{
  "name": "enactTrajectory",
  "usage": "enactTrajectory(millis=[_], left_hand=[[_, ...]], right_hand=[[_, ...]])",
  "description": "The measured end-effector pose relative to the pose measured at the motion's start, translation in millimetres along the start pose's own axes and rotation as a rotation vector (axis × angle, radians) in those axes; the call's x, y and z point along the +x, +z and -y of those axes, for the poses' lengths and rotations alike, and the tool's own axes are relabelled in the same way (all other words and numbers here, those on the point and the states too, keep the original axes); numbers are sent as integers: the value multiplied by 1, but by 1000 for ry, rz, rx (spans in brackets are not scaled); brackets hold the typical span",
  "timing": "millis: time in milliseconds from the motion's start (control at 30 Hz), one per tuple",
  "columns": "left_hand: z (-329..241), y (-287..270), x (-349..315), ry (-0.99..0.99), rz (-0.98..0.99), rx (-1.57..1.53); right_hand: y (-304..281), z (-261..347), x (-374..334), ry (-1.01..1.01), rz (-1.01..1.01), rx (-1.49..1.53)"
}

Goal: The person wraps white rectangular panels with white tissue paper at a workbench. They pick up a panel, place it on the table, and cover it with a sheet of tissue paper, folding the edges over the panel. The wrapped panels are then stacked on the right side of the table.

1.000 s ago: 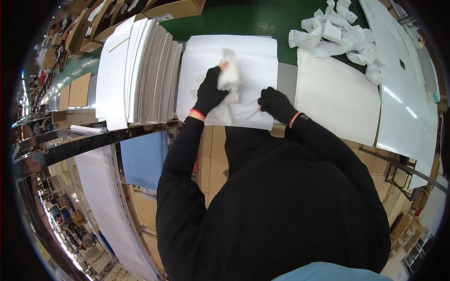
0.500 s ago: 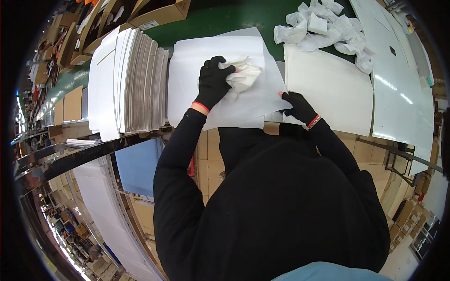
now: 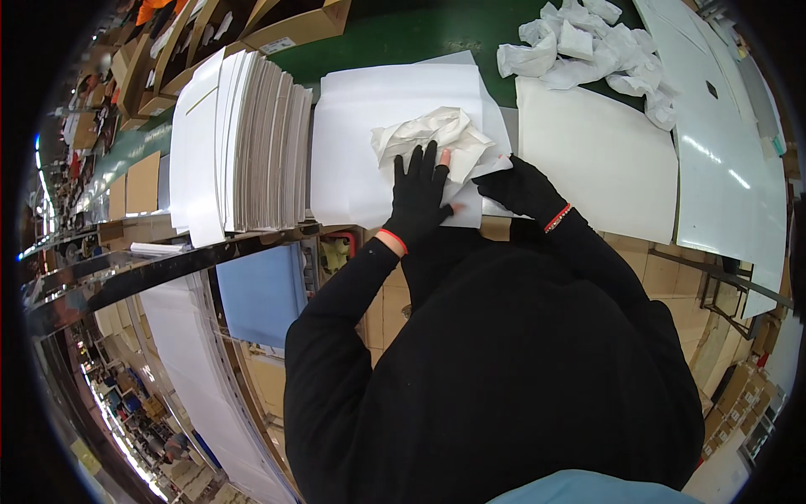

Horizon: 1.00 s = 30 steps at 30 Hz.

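The left hand (image 3: 417,193) masks part of the crumpled paper (image 3: 437,129) under its fingers; beneath both, the white sheet (image 3: 348,118) is partly concealed. The right hand (image 3: 524,193) hides its own palm. Beyond and left of the fingers, cardboard boxes (image 3: 304,23) are cropped above; farther left, background clutter (image 3: 130,395) is too small to identify.
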<state>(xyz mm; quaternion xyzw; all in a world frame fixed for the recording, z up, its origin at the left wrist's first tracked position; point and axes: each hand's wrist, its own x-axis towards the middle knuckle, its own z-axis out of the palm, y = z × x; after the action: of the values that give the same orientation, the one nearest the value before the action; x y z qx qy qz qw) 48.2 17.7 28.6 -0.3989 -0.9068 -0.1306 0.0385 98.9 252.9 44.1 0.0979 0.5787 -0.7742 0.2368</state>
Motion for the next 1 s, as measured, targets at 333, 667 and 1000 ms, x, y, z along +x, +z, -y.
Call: enactTrajectory(millis=[333,667,1000], left_hand=[[29,-14,28,-271,324,-364],[63,42,61,-377,161,-367],[31,-15,-2,-378,363,-721]], right_hand=[[30,21,-4,-331,81,-699],[16,-38,61,-596,-78,-1470],[16,8,39,-32,82,-1049]])
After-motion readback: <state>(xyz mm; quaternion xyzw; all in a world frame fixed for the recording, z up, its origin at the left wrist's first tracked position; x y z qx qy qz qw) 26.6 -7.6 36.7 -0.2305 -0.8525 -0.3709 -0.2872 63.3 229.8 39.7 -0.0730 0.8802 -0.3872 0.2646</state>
